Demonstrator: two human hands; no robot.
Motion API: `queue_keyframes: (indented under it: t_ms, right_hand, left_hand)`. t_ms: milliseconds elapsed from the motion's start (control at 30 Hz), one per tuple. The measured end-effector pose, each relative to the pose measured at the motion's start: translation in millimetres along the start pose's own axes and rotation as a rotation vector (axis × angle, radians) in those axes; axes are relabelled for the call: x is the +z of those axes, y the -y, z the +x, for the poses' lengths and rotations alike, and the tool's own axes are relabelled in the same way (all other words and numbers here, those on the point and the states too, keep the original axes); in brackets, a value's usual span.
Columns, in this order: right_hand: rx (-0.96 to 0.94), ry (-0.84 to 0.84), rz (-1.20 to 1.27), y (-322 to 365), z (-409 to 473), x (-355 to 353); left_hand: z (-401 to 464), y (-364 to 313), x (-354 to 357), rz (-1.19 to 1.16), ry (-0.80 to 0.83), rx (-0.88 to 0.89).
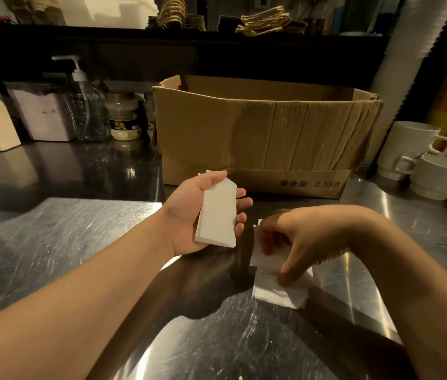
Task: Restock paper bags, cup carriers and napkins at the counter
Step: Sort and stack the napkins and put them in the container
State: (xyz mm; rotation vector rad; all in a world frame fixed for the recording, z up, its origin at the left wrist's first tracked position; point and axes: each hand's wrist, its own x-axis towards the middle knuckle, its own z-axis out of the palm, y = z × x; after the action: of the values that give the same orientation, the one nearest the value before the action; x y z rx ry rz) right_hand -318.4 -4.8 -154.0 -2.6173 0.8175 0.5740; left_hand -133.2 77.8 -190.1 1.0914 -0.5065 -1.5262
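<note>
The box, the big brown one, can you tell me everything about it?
The box is brown corrugated cardboard, wide, open at the top, its flaps not visible above the rim. Its front wall is creased and dented, and the right corner looks crumpled. Dark printing at the lower right includes "2.5Kg". It stands upright on the steel counter, behind both hands, with jars close at its left and white cups to its right. Neither hand touches it. Its inside cannot be seen.

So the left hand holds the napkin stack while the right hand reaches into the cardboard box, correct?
Not quite. In the head view the left hand holds the napkin stack, but the right hand is picking up napkins on the steel counter, in front of the cardboard box.
</note>
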Motion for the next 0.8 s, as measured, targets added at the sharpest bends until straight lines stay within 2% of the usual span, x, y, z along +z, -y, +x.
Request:
queue_keyframes:
  t_ms: [400, 633, 700, 800]
  right_hand:
    - [-0.078, -0.061, 0.090, -4.8, 3.4, 2.8]
    - [-0.098, -0.102, 0.058, -2.4, 5.6, 4.1]
    - [-0.112, -0.162, 0.070, -1.6, 7.5, 4.5]
    - [-0.173, -0.338, 0.155, -4.0, 5.3, 0.8]
  left_hand:
    - [2.7, -0.4, -3.4, -0.011, 0.008, -0.023]
    - [3.3, -0.4, -6.0, -0.029, -0.007, -0.019]
    - [2.8, -0.9, -5.9, -0.031, -0.014, -0.010]
    - [1.5, -1.4, -5.9, -0.028, -0.036, 0.036]
